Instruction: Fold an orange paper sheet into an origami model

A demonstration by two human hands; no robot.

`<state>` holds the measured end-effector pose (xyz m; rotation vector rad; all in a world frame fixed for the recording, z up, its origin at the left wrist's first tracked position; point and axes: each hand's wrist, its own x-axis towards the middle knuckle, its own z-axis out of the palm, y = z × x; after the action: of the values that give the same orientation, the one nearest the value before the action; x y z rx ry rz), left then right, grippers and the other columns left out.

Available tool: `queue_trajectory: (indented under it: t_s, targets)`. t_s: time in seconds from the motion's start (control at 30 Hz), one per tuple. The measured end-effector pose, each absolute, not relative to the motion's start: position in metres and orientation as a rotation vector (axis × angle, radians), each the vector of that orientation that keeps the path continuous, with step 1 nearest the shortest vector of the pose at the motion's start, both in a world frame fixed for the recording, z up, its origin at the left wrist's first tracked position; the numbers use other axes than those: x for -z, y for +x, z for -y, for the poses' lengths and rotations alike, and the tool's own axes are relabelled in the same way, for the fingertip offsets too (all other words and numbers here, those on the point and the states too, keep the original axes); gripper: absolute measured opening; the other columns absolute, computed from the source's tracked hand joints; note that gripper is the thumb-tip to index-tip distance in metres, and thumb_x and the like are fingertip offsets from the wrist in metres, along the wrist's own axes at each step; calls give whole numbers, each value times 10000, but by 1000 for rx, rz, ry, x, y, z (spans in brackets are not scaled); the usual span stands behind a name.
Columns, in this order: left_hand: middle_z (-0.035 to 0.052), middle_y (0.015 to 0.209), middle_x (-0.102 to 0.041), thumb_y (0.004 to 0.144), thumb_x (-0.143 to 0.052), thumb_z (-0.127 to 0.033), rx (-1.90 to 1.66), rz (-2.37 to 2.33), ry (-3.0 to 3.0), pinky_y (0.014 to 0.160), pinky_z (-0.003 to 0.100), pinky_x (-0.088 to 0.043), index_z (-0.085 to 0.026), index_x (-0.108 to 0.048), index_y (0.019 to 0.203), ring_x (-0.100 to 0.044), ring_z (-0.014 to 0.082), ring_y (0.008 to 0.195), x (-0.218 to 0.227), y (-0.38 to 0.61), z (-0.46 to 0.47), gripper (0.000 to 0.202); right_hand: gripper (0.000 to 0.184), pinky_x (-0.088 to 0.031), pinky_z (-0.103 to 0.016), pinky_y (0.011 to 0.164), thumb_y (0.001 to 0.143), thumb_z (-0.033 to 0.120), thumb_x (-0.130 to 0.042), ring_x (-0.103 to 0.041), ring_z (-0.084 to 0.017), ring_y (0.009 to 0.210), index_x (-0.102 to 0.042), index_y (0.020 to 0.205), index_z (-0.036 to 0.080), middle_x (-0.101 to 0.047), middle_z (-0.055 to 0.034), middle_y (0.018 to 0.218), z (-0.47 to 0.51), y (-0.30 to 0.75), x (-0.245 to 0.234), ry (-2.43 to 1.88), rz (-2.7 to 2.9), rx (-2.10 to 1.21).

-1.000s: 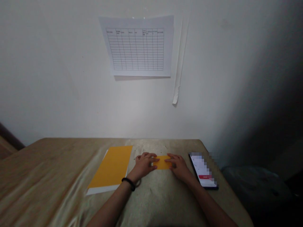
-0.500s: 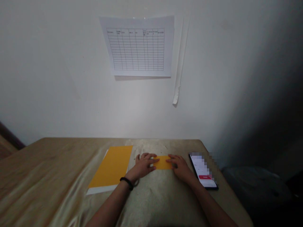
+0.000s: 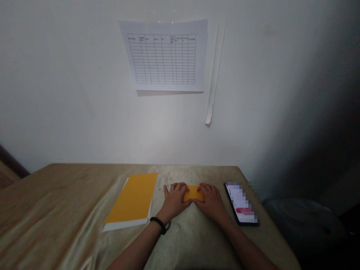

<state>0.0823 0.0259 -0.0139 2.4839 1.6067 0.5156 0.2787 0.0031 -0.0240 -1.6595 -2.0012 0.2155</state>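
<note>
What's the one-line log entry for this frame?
left hand: pressing small orange paper | right hand: pressing same paper | beside left hand: orange sheet | beside right hand: phone

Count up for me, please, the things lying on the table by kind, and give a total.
Orange paper: 2, the small piece under the left hand and right hand, and the large sheet.
White paper: 1, the white sheet beneath the large sheet.
Phones: 1, the phone.
Total: 4.

Two bare forearms, a thin black band (image 3: 160, 224) at the wrist of the left hand (image 3: 174, 197)
</note>
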Motion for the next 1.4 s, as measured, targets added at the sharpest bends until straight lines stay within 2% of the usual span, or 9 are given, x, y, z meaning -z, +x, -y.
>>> queue_trajectory:
  t_s: [0.13,0.37,0.67,0.87,1.2,1.4]
  targets:
    - [54,1353,-562,847,-645,-552,-479,-1640,2490,1077,792,-96,-297,-595,1177,-410,348,1312,16,84,-25,420,354,-266,-430,1127,819,440,-662,-478,-289,1263,-623,1116,252,-590,-62,1342,-5,277,28,-1686,2002,-210]
    - [65,1391,-540,871,-627,-487,-416,-1626,2457,1077,786,-125,-300,-582,1203,-400,337,1330,15,84,-28,383,392,-235,-400,1146,819,298,-628,-420,-246,1331,-615,1210,317,-525,-19,1419,-10,285,28,-1694,2060,-357]
    - [57,1442,-511,893,-596,-439,-352,-1571,2418,1081,787,-105,-321,-577,1240,-369,331,1370,14,76,-33,367,457,-224,-388,1169,802,180,-569,-373,-217,1390,-625,1237,306,-481,-23,1471,-12,301,22,-1618,2090,-558]
    - [29,1487,-486,903,-576,-373,-300,-1480,2403,1050,823,-34,-366,-565,1276,-339,320,1400,9,68,-36,374,441,-234,-401,1178,784,146,-572,-377,-214,1396,-661,1191,292,-470,-18,1495,-13,311,21,-1576,2084,-653]
    - [-3,1555,-421,902,-536,-262,-148,-1360,2409,1047,818,-4,-458,-495,1385,-275,331,1456,2,52,-43,524,505,-279,-417,1173,760,95,-554,-407,-198,1394,-674,1203,305,-490,-9,1490,-12,321,20,-1530,2116,-661]
    - [-13,1560,-416,898,-521,-264,-157,-1360,2424,1066,798,13,-457,-483,1397,-277,321,1459,3,52,-41,536,512,-271,-396,1174,758,75,-521,-425,-183,1376,-681,1191,295,-505,-10,1479,-10,319,21,-1523,2109,-590]
